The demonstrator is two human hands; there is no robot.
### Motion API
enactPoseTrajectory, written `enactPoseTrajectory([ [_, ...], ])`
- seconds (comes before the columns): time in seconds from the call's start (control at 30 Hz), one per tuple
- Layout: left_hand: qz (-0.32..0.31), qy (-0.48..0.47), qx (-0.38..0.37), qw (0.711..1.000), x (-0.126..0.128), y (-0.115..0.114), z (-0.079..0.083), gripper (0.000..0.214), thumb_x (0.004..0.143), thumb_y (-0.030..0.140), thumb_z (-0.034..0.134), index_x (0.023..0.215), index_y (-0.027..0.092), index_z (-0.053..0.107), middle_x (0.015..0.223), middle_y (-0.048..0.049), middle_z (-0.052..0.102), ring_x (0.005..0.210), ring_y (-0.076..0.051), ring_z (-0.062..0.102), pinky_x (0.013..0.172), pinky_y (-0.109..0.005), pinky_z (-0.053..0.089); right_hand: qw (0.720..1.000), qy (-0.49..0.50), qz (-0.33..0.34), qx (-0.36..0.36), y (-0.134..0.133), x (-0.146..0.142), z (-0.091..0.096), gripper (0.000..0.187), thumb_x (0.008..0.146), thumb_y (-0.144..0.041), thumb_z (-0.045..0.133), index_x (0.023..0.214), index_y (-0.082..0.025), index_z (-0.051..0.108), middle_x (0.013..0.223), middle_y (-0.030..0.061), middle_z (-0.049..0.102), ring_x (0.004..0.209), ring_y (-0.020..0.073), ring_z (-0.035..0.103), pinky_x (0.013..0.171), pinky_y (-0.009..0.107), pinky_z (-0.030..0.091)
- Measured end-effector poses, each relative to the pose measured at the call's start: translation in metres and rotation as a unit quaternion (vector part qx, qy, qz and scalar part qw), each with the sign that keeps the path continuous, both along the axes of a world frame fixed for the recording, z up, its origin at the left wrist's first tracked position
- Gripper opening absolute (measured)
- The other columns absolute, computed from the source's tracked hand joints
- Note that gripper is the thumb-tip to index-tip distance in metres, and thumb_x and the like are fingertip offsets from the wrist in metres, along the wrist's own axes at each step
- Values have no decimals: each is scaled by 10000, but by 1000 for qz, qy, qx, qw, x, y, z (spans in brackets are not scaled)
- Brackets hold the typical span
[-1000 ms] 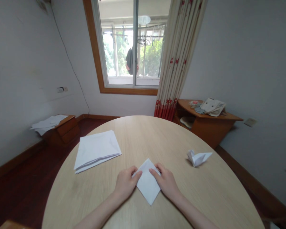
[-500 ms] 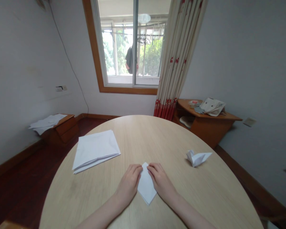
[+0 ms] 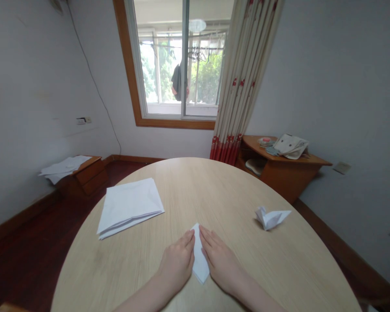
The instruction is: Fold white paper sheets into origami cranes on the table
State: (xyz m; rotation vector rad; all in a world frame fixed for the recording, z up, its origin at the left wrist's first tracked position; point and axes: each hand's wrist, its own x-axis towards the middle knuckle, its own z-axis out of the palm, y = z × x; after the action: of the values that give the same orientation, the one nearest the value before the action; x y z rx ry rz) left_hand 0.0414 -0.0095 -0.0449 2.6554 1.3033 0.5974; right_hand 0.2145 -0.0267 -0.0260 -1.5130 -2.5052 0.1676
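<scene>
A small folded white paper (image 3: 199, 255) lies on the round wooden table (image 3: 214, 190) near its front edge. My left hand (image 3: 178, 261) lies flat on the paper's left side, fingers stretched out and together. My right hand (image 3: 218, 260) lies flat on its right side the same way. Only a narrow strip of paper and its top and bottom tips show between the hands. Neither hand grips anything.
A stack of white sheets (image 3: 130, 206) lies on the table's left. A folded paper bird (image 3: 271, 217) sits on the right. Beyond stand a low wooden cabinet (image 3: 81, 173) with papers, a corner shelf (image 3: 279, 162) with cloth items, a window and a curtain.
Both hands have slid inward over the paper, folding its side flaps toward the middle. The visible paper has narrowed from a wide diamond to a thin strip. Fingers went from curled to flat.
</scene>
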Motion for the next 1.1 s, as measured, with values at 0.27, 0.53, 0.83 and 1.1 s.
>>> enactPoseTrajectory([
  [0.27, -31, 68, 97, 992, -3, 6, -17, 482, 973, 219, 317, 1431, 70, 304, 1462, -167, 345, 1349, -254, 340, 1072, -429, 375, 1000, -2, 0, -4, 13, 5, -2, 474, 983, -210, 270, 1455, -172, 299, 1495, 104, 297, 1394, 211, 242, 1141, 528, 197],
  [0.53, -63, 74, -32, 995, -10, 6, -2, 583, 988, 363, 334, 1476, 81, 187, 1528, -163, 144, 1413, -274, 96, 1134, -462, 231, 999, -8, -40, 15, 14, 3, -12, 489, 987, -252, 248, 1445, -92, 311, 1483, 162, 310, 1404, 264, 198, 1123, 601, 144],
  [0.83, -95, 73, -113, 986, -16, 6, 16, 714, 951, 467, 390, 1486, 74, 128, 1534, -166, 65, 1416, -270, 31, 1149, -454, 158, 998, 15, 23, -55, 12, 17, -3, 567, 972, -295, 343, 1485, -132, 165, 1534, 125, 144, 1421, 225, 88, 1151, 495, 173],
  [1.1, -113, 68, -119, 984, -21, 9, 18, 851, 887, 568, 491, 1488, 86, 129, 1532, -175, 85, 1416, -269, 74, 1148, -447, 184, 996, 7, 23, -85, 9, 15, 10, 581, 965, -318, 359, 1463, -57, 213, 1529, 152, 150, 1423, 230, 87, 1162, 483, 141],
])
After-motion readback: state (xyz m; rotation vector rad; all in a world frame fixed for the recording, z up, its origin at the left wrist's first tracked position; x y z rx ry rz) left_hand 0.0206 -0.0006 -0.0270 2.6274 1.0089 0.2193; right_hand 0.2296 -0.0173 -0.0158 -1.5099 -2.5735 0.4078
